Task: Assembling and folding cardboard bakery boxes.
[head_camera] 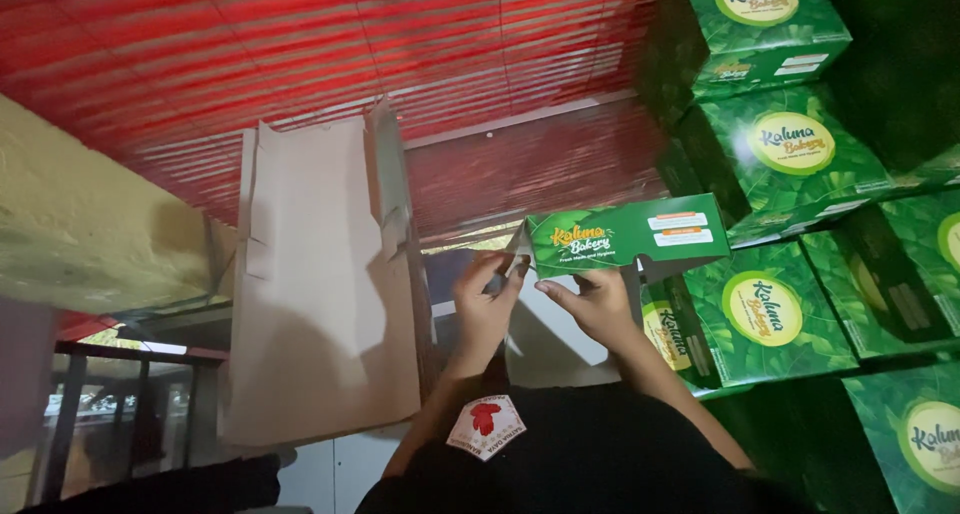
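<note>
Both hands on a green box (628, 236), half-folded, held above and between them. Left hand (484, 304) pinches its left end flap; right hand (597, 304) grips the bottom edge near the middle. Box sits just above the fingertips. Flat cardboard (320, 294) to the left, finished green boxes (790, 164) stacked right, touching nothing held.

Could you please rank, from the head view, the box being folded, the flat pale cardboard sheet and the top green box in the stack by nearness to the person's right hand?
1. Box being folded, held by the right hand.
2. Flat pale cardboard sheet, leftward.
3. Top green box, upper right.
</note>
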